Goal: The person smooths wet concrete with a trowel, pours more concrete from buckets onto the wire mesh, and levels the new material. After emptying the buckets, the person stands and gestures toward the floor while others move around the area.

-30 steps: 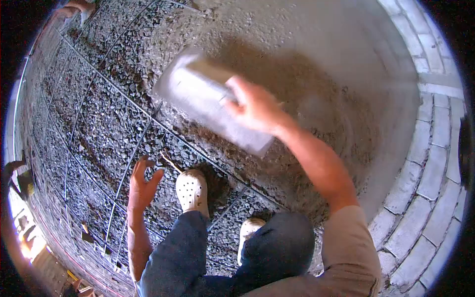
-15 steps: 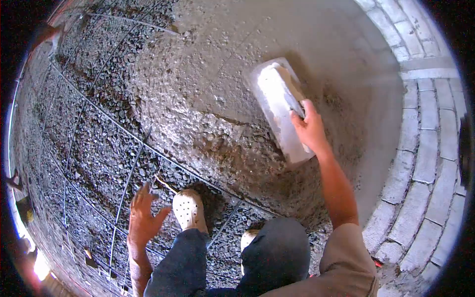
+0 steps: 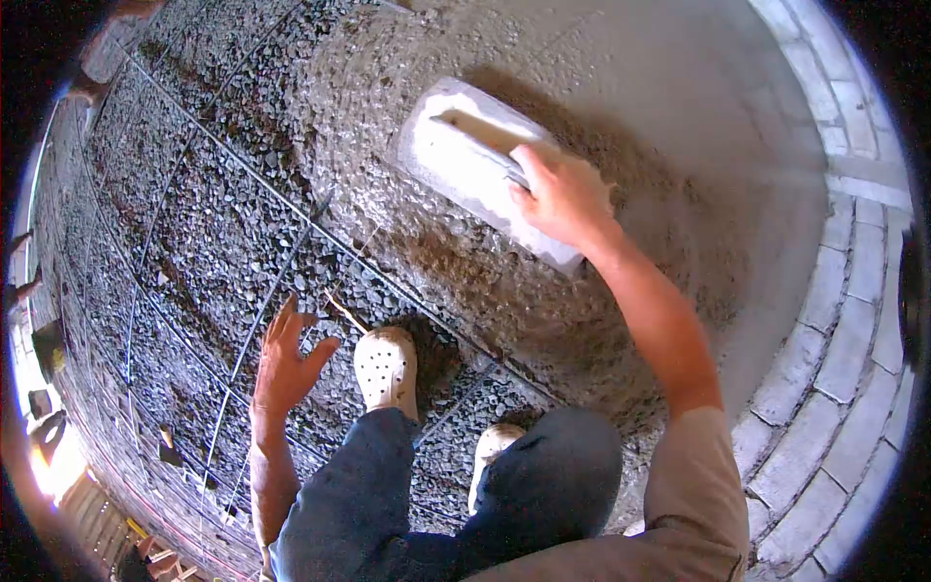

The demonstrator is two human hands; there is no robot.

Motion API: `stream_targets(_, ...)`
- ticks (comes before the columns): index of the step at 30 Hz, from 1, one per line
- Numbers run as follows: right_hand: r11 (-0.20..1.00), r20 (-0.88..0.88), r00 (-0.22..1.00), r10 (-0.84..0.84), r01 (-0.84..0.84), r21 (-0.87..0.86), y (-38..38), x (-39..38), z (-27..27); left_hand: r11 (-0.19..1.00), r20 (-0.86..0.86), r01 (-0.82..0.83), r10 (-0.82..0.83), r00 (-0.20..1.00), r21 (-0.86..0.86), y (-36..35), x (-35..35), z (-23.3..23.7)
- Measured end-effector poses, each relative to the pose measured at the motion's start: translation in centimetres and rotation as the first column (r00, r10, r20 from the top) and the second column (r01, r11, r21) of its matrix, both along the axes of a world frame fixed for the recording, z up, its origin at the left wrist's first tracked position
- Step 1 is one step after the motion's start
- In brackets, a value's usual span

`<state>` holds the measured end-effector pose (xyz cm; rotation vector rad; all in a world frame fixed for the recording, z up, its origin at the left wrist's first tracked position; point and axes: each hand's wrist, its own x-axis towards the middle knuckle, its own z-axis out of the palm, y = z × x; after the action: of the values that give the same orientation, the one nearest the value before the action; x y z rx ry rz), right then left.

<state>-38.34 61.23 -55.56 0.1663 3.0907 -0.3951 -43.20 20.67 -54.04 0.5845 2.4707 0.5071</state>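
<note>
My right hand (image 3: 562, 194) is wrapped round the handle of a concrete float (image 3: 436, 150), a flat rectangular tool with a pale, brightly lit top. Its plate lies on wet grey concrete (image 3: 407, 48), turned diagonally across the rough edge of the pour. Smooth concrete spreads to the upper right, while a coarser, stony part borders the gravel. Out over the gravel (image 3: 223, 252), my left hand (image 3: 288, 357) hangs with thumb and fingers apart and nothing in it. The float hides the concrete beneath it.
Steel reinforcing bars (image 3: 264, 182) cross the gravel in a grid. My feet, in pale perforated clogs (image 3: 386, 367), stand among them. A grey block wall (image 3: 810, 383) curves along the right side. At the far left edge, parts of other people show faintly.
The float has moved left and up across the concrete and rotated to lie more sideways, with my right hand still gripping it. The view has shifted slightly; my left hand remains spread.
</note>
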Motion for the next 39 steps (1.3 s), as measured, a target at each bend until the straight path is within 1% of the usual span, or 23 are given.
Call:
stream_targets(1,1.0,0.0,1.0,0.001,-0.001,0.003,-0.1,-0.6,-0.4,1.0,0.0,-0.001,0.001,1.0,0.003,-0.1,-0.1,0.0)
stream_targets(4,0.989,0.111,0.985,-0.134,0.125,0.079,0.7,-2.4,-0.1,1.0,0.025,-0.029,0.03,0.999,-0.006,0.3,-0.3,0.3)
stream_targets(5,0.986,0.112,0.983,-0.146,0.136,0.094,1.8,-2.7,0.1,0.999,0.021,-0.035,0.035,0.999,-0.01,0.4,-0.4,0.4)
stream_targets(7,0.962,0.061,0.963,-0.263,0.257,0.092,4.3,-4.2,-0.1,0.999,0.047,-0.029,0.03,0.998,-0.027,0.0,-0.7,0.2)
stream_targets(9,0.924,0.0,0.924,-0.382,0.382,0.03,8.2,-5.6,-1.6,1.0,0.026,-0.013,0.014,1.0,-0.021,-0.3,-0.8,0.0)
stream_targets(11,0.84,-0.017,0.84,-0.542,0.542,0.038,12.5,-6.9,-1.8,1.0,0.0,-0.002,0.002,1.0,-0.019,-0.3,-1.1,0.1)
stream_targets(13,0.786,-0.237,0.771,-0.591,0.616,0.042,19.0,-7.3,-5.1,0.997,0.042,-0.022,0.025,0.999,-0.074,-0.2,-1.3,0.6)
stream_targets(15,0.651,-0.236,0.624,-0.745,0.757,-0.054,21.4,-7.0,-4.2,0.999,0.018,-0.018,0.018,1.0,-0.044,-0.7,-1.3,0.5)
stream_targets(16,0.654,-0.239,0.626,-0.742,0.754,-0.054,22.3,-6.8,-4.0,0.999,0.018,-0.025,0.026,1.0,-0.027,-1.2,-1.4,0.4)
stream_targets(18,0.575,-0.175,0.548,-0.818,0.786,-0.228,23.5,-6.5,-3.9,0.999,0.036,-0.04,0.04,0.999,-0.014,-1.6,-1.6,0.5)
stream_targets(21,0.544,-0.129,0.531,-0.837,0.789,-0.284,24.0,-7.5,-5.3,0.999,0.018,-0.037,0.038,0.999,-0.021,-2.2,-1.8,0.0)
stream_targets(24,0.539,-0.17,0.514,-0.841,0.77,-0.34,22.9,-9.7,-6.6,0.996,0.035,-0.074,0.076,0.997,-0.042,-2.2,-2.1,0.1)
stream_targets(27,0.551,-0.116,0.548,-0.828,0.76,-0.344,22.0,-12.7,-5.9,0.994,0.036,-0.092,0.094,0.995,-0.065,-2.9,-2.3,0.3)
stream_targets(28,0.547,-0.052,0.572,-0.819,0.748,-0.377,21.6,-13.6,-5.4,0.994,0.026,-0.094,0.096,0.995,-0.049,-3.0,-2.5,0.3)
stream_targets(29,0.549,-0.047,0.576,-0.816,0.746,-0.376,21.0,-14.3,-5.7,0.995,0.015,-0.094,0.095,0.995,-0.032,-3.2,-2.6,0.3)
stream_targets(31,0.601,-0.104,0.619,-0.778,0.686,-0.411,20.4,-15.5,-5.8,0.993,0.031,-0.117,0.117,0.993,-0.006,-3.4,-2.5,-0.2)
stream_targets(32,0.619,-0.058,0.662,-0.747,0.662,-0.424,20.1,-16.1,-6.0,0.995,0.008,-0.091,0.091,0.996,-0.04,-3.5,-2.3,-0.3)
stream_targets(34,0.654,-0.049,0.703,-0.71,0.632,-0.416,19.2,-16.3,-6.7,0.995,-0.018,-0.068,0.067,0.998,-0.069,-3.4,-2.3,-0.3)
stream_targets(35,0.683,-0.038,0.737,-0.675,0.604,-0.411,17.8,-16.3,-6.7,0.993,0.022,-0.069,0.072,0.997,-0.094,-3.2,-2.3,-0.1)
stream_targets(36,0.723,-0.095,0.756,-0.648,0.571,-0.388,16.1,-16.2,-6.6,0.991,0.064,-0.067,0.075,0.995,-0.118,-2.9,-2.3,0.1)
stream_targets(37,0.786,-0.053,0.824,-0.564,0.515,-0.342,14.9,-15.7,-6.1,0.988,0.104,-0.06,0.075,0.992,-0.141,-2.6,-2.3,0.2)
stream_targets(38,0.808,-0.097,0.85,-0.517,0.448,-0.382,13.9,-15.5,-7.1,0.989,0.101,-0.052,0.067,0.993,-0.139,-2.3,-2.2,0.4)
stream_targets(39,0.808,-0.027,0.884,-0.467,0.415,-0.418,11.3,-14.7,-5.3,0.992,0.099,-0.09,0.1,0.99,-0.093,-1.9,-1.9,0.5)
